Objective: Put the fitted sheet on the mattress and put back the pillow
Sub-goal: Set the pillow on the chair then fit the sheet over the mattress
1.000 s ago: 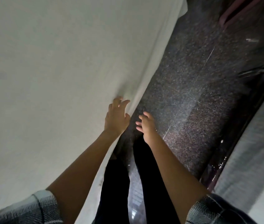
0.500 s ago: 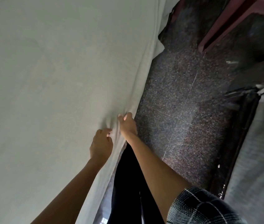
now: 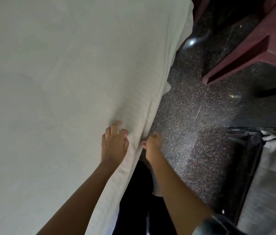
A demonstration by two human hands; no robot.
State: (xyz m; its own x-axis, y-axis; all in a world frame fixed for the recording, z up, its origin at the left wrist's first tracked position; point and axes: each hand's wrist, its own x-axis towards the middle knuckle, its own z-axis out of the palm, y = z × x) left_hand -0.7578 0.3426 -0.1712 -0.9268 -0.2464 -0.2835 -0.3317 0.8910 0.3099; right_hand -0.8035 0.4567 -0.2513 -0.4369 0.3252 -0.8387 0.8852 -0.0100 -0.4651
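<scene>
My left hand [image 3: 114,145] is lying open on the fitted sheet [image 3: 57,99]; my right hand [image 3: 152,143] is pinching its right edge, the speckled floor [image 3: 193,124] lying open alongside.

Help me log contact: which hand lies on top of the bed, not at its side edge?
The left hand, fingers spread flat on the fitted sheet; the right hand grips the sheet's hanging edge.

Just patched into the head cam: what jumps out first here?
The pale cream fitted sheet fills the left side. At its edge, the left hand presses on top while the right hand grips the hanging side. A reddish-brown wooden furniture piece stands upper right on dark speckled floor.
</scene>
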